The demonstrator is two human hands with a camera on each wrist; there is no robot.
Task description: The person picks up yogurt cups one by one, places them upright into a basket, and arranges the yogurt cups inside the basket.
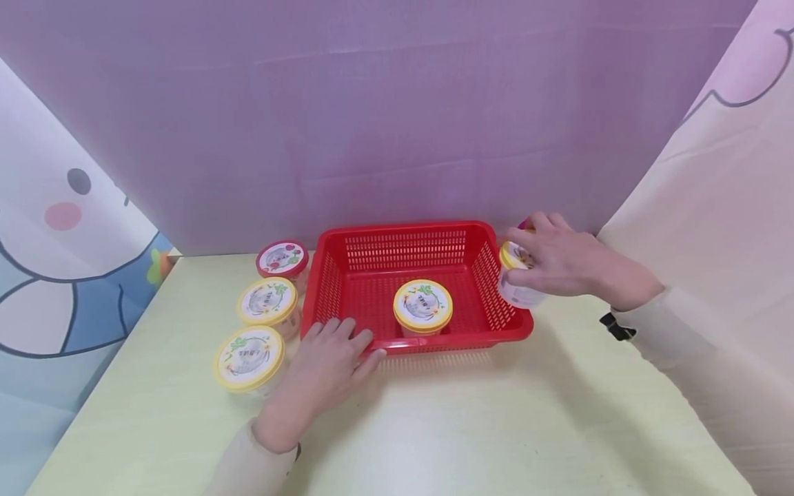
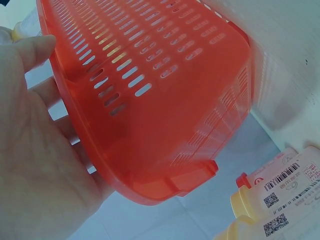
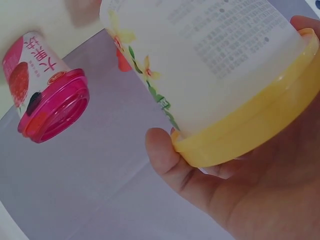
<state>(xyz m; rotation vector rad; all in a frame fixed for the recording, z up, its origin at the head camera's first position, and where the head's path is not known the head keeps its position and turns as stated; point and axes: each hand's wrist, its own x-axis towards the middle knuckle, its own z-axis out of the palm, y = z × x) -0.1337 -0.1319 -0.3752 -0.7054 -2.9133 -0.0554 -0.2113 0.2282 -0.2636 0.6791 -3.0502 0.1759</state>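
Observation:
A red plastic basket (image 1: 406,229) with slotted walls stands on the table. My left hand (image 1: 331,368) grips its front left corner, fingers hooked over the rim (image 2: 82,132). Inside, near the front wall, one yellow-lidded tub (image 1: 424,305) sits upright. Just outside the basket's right wall, my right hand (image 1: 561,258) holds another yellow-lidded tub (image 3: 210,65) by its lid, thumb on one side and fingers on the other. Whether that tub's base touches the table is hidden. Behind it is a tub with a pink lid (image 3: 57,107), mostly covered by my hand in the head view.
Left of the basket, a red-lidded tub (image 1: 282,259) and two yellow-lidded tubs (image 1: 267,302) stand in a row from back to front. A purple cloth (image 1: 397,124) hangs close behind the basket. Printed cloths (image 1: 68,227) hang at both sides of the pale table (image 1: 446,427).

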